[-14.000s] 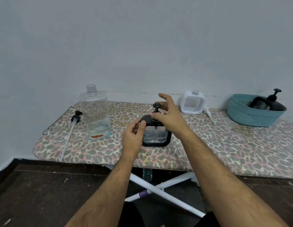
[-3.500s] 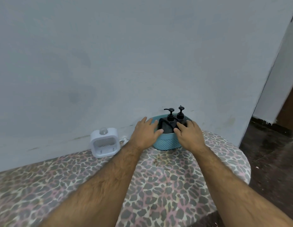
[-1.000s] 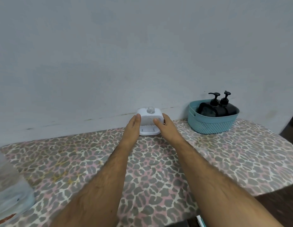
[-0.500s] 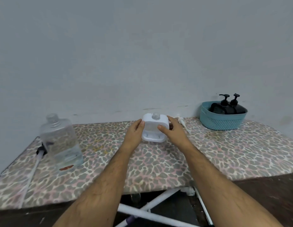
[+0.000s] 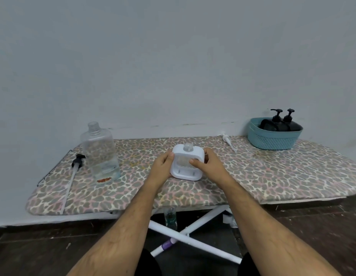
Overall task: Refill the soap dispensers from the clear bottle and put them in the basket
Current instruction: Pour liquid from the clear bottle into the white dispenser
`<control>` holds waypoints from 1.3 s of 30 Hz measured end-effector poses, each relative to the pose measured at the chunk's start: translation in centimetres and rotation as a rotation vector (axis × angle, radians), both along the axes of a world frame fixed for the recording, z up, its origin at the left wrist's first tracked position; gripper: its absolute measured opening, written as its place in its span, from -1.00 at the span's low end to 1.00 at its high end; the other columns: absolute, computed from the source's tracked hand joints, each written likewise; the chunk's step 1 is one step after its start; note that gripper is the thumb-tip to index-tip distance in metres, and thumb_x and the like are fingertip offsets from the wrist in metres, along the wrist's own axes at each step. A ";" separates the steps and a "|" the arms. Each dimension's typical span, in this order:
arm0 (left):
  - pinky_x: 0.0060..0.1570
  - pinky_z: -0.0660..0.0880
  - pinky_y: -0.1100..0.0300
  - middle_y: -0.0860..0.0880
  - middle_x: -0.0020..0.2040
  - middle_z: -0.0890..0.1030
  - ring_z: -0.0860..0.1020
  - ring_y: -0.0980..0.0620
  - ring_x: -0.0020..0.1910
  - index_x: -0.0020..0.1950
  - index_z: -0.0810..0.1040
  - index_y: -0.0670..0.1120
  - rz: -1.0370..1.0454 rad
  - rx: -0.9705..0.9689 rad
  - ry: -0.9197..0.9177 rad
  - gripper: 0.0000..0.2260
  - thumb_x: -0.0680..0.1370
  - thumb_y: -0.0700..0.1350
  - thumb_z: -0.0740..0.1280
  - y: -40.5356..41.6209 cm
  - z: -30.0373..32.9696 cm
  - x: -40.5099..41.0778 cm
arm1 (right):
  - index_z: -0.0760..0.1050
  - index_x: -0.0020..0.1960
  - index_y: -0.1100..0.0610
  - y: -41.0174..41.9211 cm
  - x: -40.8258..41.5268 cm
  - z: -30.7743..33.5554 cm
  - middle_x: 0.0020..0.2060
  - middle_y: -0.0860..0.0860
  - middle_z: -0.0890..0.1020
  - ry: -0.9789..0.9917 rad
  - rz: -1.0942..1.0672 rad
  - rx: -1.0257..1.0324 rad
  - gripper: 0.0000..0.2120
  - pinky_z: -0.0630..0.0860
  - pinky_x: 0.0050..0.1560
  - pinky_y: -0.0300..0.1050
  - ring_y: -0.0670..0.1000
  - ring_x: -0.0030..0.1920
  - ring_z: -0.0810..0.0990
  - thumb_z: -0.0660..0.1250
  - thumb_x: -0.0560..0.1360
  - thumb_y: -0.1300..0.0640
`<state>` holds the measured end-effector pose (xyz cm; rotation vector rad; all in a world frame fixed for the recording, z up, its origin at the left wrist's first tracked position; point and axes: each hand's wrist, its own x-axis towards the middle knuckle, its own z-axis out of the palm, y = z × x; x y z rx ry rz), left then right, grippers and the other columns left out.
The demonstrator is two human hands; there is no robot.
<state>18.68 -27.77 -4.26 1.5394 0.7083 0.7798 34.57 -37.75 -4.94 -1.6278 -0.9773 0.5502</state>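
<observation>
Standing near the front edge of the leopard-print ironing board (image 5: 272, 176), the white soap dispenser (image 5: 186, 166) is grasped from both sides: the left hand (image 5: 161, 166) is curled round its left edge, and the right hand (image 5: 208, 166) is wrapped round its right edge with the thumb laid across the front. Its neck is uncapped. The clear bottle (image 5: 99, 152) is set upright to the left, also uncapped, with a black pump (image 5: 77, 160) lying beside it. A white pump (image 5: 226, 139) is seen further back. Two black dispensers (image 5: 282, 123) are held in the teal basket (image 5: 272, 139) at the far right
</observation>
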 end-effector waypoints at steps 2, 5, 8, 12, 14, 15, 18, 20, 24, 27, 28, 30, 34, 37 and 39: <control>-0.01 0.64 -0.08 -0.08 0.07 0.65 0.66 -0.07 0.03 0.32 0.53 -0.14 0.001 -0.024 -0.005 -0.69 0.68 -0.02 0.17 -0.2 -0.3 -0.2 | 0.40 0.24 0.10 0.0 -0.2 -0.2 0.09 0.04 0.58 0.006 0.014 0.008 -0.54 0.57 0.01 -0.12 0.02 0.09 0.59 0.52 0.46 0.01; -0.01 0.64 -0.05 -0.10 0.14 0.64 0.65 -0.08 0.08 0.36 0.50 -0.11 0.009 -0.036 -0.022 -0.67 0.68 0.01 0.17 -0.3 -0.8 -0.3 | 0.41 0.28 0.04 0.1 -0.4 -0.5 0.12 0.00 0.59 0.012 0.029 0.040 -0.53 0.59 0.04 -0.11 -0.01 0.11 0.60 0.52 0.46 0.03; -0.02 0.65 -0.02 -0.09 0.14 0.64 0.65 -0.06 0.07 0.35 0.51 -0.08 0.013 -0.049 -0.048 -0.69 0.68 0.00 0.17 -0.3 -1.1 -0.2 | 0.41 0.31 0.02 -0.2 -0.7 -0.9 0.13 -0.05 0.59 0.028 0.027 0.072 -0.53 0.59 0.00 -0.18 -0.08 0.10 0.60 0.51 0.47 0.06; -0.03 0.65 0.03 -0.09 0.09 0.66 0.67 -0.02 0.02 0.20 0.58 -0.02 0.022 -0.048 -0.064 -0.77 0.68 -0.02 0.18 -0.5 -1.1 -0.4 | 0.40 0.33 -0.02 -0.3 -1.3 -1.5 0.14 -0.07 0.58 0.049 0.019 0.121 -0.53 0.59 0.01 -0.18 -0.10 0.11 0.60 0.49 0.49 0.06; 0.05 0.63 -0.02 -0.06 0.07 0.68 0.66 -0.02 0.05 0.16 0.62 -0.02 0.080 -0.002 -0.054 -0.78 0.67 -0.02 0.21 -0.5 -1.4 -0.8 | 0.39 0.31 -0.07 -0.4 -1.6 -1.8 0.13 -0.10 0.58 0.034 0.001 0.140 -0.56 0.60 0.01 -0.15 -0.12 0.10 0.60 0.48 0.51 0.06; 0.10 0.61 -0.04 -0.02 0.07 0.68 0.64 0.00 0.08 0.17 0.63 -0.02 0.141 0.040 -0.040 -0.78 0.66 -0.01 0.23 -0.5 -1.6 -1.1 | 0.39 0.31 -0.08 -0.4 -1.8 -1.9 0.13 -0.12 0.57 0.028 -0.012 0.148 -0.57 0.59 0.00 -0.16 -0.13 0.09 0.59 0.47 0.51 0.06; 0.17 0.56 0.03 0.07 0.11 0.64 0.59 0.10 0.13 0.25 0.59 -0.03 0.365 0.121 -0.035 -0.75 0.62 -0.01 0.31 -0.2 -1.5 -3.0 | 0.38 0.28 -0.11 -0.6 -2.5 -2.2 0.08 -0.17 0.56 0.023 -0.055 0.167 -0.59 0.52 -0.12 -0.26 -0.15 0.05 0.58 0.46 0.52 0.07; 0.13 0.56 0.13 0.11 0.06 0.63 0.58 0.17 0.08 0.24 0.59 -0.05 0.480 0.170 -0.076 -0.76 0.60 -0.04 0.34 0.0 -1.0 -4.8 | 0.37 0.27 -0.13 -0.6 -3.0 -2.3 0.06 -0.20 0.55 0.001 -0.093 0.172 -0.58 0.51 -0.13 -0.24 -0.16 0.04 0.57 0.47 0.50 0.05; 0.01 0.57 0.23 0.11 -0.05 0.61 0.57 0.22 -0.07 0.13 0.60 -0.06 0.707 0.309 -0.089 -0.82 0.56 -0.05 0.41 0.5 0.1 -8.5 | 0.37 0.27 -0.06 -0.4 -3.5 -2.7 0.04 -0.13 0.54 -0.062 -0.161 0.181 -0.55 0.51 -0.09 -0.15 -0.07 0.02 0.56 0.49 0.48 0.01; -0.07 0.54 0.10 0.01 -0.06 0.55 0.51 0.06 -0.12 0.00 0.50 -0.02 0.890 0.385 -0.021 -0.75 0.46 0.02 0.50 1.5 0.6 -10.9 | 0.37 0.24 0.02 -0.3 -3.6 -2.9 0.04 -0.04 0.54 -0.091 -0.196 0.178 -0.55 0.47 -0.16 -0.19 -0.02 0.01 0.55 0.50 0.47 -0.01; -0.06 0.52 0.07 -0.01 -0.03 0.52 0.48 0.04 -0.11 0.01 0.47 -0.02 0.934 0.397 -0.004 -0.69 0.43 0.03 0.53 1.9 0.7 -11.5 | 0.36 0.21 0.02 -0.3 -3.6 -3.0 0.03 -0.04 0.54 -0.095 -0.203 0.178 -0.56 0.45 -0.19 -0.21 -0.01 -0.01 0.56 0.50 0.47 -0.01; 0.02 0.49 0.07 -0.01 0.05 0.46 0.45 0.03 -0.02 0.08 0.43 -0.03 0.991 0.400 0.002 -0.57 0.38 0.06 0.56 2.9 0.8 -12.7 | 0.35 0.18 0.00 -0.3 -3.7 -3.0 0.00 -0.04 0.54 -0.098 -0.211 0.176 -0.57 0.45 -0.21 -0.21 -0.01 -0.02 0.57 0.51 0.46 -0.01; 0.25 0.43 0.01 0.07 0.28 0.35 0.41 -0.04 0.33 0.37 0.33 0.03 0.937 0.342 0.029 -0.23 0.28 0.21 0.58 5.6 0.4 -14.6 | 0.35 0.20 -0.03 -0.3 -3.6 -3.3 0.03 -0.03 0.56 -0.094 -0.214 0.167 -0.54 0.53 -0.13 -0.09 0.00 -0.01 0.58 0.52 0.44 -0.02; 0.32 0.35 0.04 -0.01 0.45 0.33 0.35 0.02 0.40 0.52 0.21 0.02 0.772 0.255 0.051 -0.14 0.34 0.08 0.59 7.1 0.5 -15.4 | 0.35 0.23 -0.02 -0.4 -3.6 -3.3 0.04 -0.03 0.56 -0.094 -0.213 0.161 -0.52 0.50 -0.14 -0.14 -0.01 -0.01 0.58 0.53 0.44 -0.01; 0.35 0.35 0.04 0.00 0.47 0.35 0.37 0.05 0.38 0.55 0.17 0.01 0.647 0.210 0.024 -0.11 0.36 -0.03 0.60 7.6 0.7 -15.7 | 0.36 0.25 -0.02 -0.4 -3.6 -3.3 0.03 -0.04 0.56 -0.092 -0.213 0.153 -0.51 0.48 -0.17 -0.18 -0.01 -0.01 0.58 0.53 0.44 -0.01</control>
